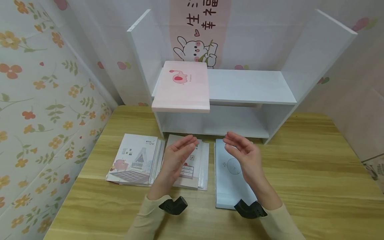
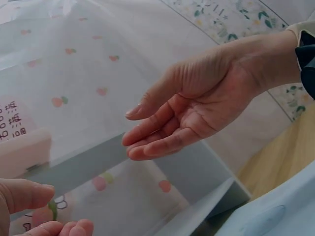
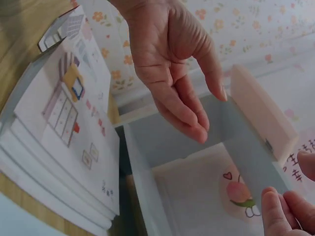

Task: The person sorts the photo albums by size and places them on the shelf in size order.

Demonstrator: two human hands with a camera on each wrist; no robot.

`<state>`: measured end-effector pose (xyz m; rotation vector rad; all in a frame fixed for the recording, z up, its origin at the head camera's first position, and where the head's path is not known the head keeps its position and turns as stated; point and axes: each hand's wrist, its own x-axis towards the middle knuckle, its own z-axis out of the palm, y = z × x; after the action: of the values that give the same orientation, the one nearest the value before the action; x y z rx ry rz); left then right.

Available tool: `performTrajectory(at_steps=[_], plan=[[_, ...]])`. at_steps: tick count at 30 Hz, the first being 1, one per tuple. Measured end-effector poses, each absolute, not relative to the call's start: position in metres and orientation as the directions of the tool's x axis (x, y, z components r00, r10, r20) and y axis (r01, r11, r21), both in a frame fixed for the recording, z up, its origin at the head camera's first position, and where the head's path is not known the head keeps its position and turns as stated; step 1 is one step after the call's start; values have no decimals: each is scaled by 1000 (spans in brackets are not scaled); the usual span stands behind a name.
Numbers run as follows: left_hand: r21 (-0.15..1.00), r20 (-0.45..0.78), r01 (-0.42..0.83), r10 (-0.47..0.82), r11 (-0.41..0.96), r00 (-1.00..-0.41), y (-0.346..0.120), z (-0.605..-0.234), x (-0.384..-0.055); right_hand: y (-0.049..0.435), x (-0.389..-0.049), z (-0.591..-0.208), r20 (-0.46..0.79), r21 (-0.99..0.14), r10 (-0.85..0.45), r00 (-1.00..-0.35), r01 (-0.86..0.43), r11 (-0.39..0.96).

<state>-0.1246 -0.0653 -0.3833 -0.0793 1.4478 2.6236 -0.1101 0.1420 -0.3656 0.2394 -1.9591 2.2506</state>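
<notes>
Both hands are raised over the table in front of the shelf, palms facing each other, holding nothing. My left hand [image 1: 175, 160] is above a white illustrated book [image 1: 192, 166], fingers loosely bent. My right hand [image 1: 247, 158] is above a light blue book [image 1: 229, 186] with a circle on its cover. In the left wrist view the right hand [image 2: 197, 98] shows empty; the right wrist view shows the left hand [image 3: 170, 69] empty too. A pink book [image 1: 186, 88] with an elephant lies flat on the shelf's upper board, its near end overhanging the front edge.
A white two-level shelf [image 1: 252, 85] with tall side panels stands at the back of the wooden table [image 1: 315, 186]. Another white book [image 1: 133, 163] with a tower picture lies at left. Floral curtain [image 1: 54, 126] hangs on the left; a printed cloth covers the back.
</notes>
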Motion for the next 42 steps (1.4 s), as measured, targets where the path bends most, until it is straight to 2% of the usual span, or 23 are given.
performTrajectory(at_steps=[12, 18, 32, 42], plan=[[933, -194, -245, 206, -262, -959, -38, -413, -110, 161, -93, -386, 146, -987, 4, -989, -146, -70], [951, -240, -272, 204, -145, -949, -26, -423, -100, 170, -85, -394, 94, -994, 12, -996, -94, -46], [930, -360, -368, 209, -1, -909, -14, -436, -84, 196, -64, -418, -37, -996, 120, -992, 47, 81], [927, -374, -369, 225, 65, -900, -10, -438, -78, 212, -53, -435, -71, -969, 190, -979, 114, 221]])
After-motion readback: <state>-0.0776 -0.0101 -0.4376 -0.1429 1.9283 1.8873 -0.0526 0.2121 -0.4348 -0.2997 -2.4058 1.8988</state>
